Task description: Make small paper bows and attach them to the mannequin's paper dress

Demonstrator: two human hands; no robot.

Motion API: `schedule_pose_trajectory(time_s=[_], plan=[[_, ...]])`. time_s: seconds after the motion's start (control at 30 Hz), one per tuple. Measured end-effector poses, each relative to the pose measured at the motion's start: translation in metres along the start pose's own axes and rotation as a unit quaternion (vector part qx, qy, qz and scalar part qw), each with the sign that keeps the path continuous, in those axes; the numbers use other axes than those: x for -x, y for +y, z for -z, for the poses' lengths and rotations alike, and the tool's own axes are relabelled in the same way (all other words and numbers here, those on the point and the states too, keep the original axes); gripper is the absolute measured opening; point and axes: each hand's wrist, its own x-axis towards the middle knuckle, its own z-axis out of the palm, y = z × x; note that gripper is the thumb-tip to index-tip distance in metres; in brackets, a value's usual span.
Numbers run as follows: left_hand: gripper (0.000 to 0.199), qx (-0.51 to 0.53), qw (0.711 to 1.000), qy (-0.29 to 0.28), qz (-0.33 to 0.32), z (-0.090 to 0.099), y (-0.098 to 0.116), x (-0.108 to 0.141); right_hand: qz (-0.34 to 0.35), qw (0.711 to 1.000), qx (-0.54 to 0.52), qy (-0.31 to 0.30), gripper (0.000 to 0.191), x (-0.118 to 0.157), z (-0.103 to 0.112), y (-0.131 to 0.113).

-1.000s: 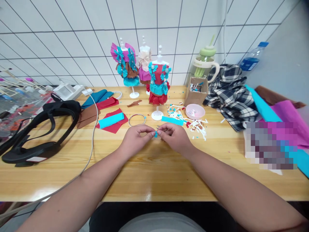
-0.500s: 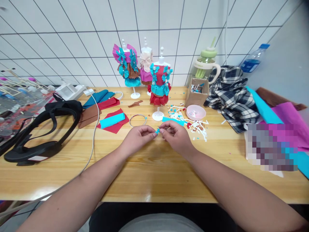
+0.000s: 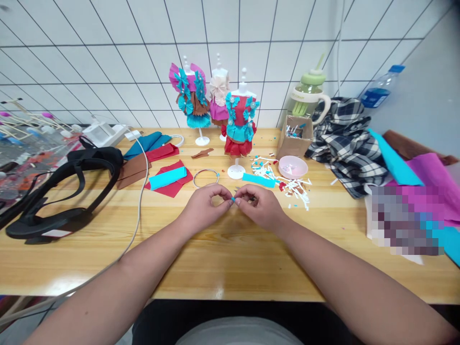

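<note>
Between the fingertips of my left hand [image 3: 206, 206] and my right hand [image 3: 260, 206] is a small blue paper piece [image 3: 233, 199]. Both hands pinch it, their fingertips nearly touching, above the wooden table. Just beyond my right hand lies a flat blue strip [image 3: 258, 180], partly beside white scraps [image 3: 300, 190]. A thin metal ring [image 3: 194, 178] lies beyond my left hand. The mannequin in red and blue paper [image 3: 240, 120] stands upright behind both hands.
Two more dressed mannequins [image 3: 194, 98] stand behind. At the right are a pink bowl [image 3: 293, 167], a cardboard box [image 3: 294, 139], a green-lidded cup [image 3: 309, 93] and plaid cloth [image 3: 348, 139]. Folded red paper [image 3: 168, 189], a white cable [image 3: 139, 211] and a black headset frame [image 3: 88, 191] lie left.
The blue piece looks smaller, more covered by my fingertips, which have come closer together. The view has shifted slightly.
</note>
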Motion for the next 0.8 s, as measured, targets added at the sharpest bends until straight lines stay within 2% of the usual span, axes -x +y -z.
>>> schedule_pose_trajectory(time_s=[0.17,0.33,0.4,0.57,0.67,0.73,0.8], plan=[[0.009,-0.022,1.000,-0.008,-0.011,-0.0017,-0.0019,0.0006,-0.001,1.000,0.011,0.008,0.006,-0.0013,-0.0005,0.0034],[0.008,-0.013,1.000,-0.014,-0.005,-0.0013,-0.0025,0.0011,-0.068,0.991,-0.113,-0.030,0.010,-0.0065,0.0015,0.0056],[0.009,-0.008,1.000,-0.016,0.001,-0.0008,-0.0021,0.0010,-0.075,0.988,-0.131,-0.028,0.011,-0.0073,0.0020,0.0052],[0.009,-0.021,1.000,-0.012,-0.005,-0.0011,-0.0011,0.0008,-0.003,1.000,-0.002,-0.002,0.012,-0.0020,0.0010,0.0022],[0.010,-0.032,0.999,-0.010,-0.011,-0.0018,-0.0012,0.0010,0.047,0.996,0.078,0.000,0.005,0.0009,0.0016,0.0009],[0.009,-0.031,0.999,-0.010,-0.014,-0.0018,-0.0013,0.0013,0.050,0.996,0.080,-0.007,0.004,0.0008,0.0023,0.0013],[0.009,-0.024,1.000,-0.012,-0.011,-0.0015,-0.0014,0.0015,0.021,0.999,0.036,-0.020,0.004,-0.0007,0.0023,0.0028]])
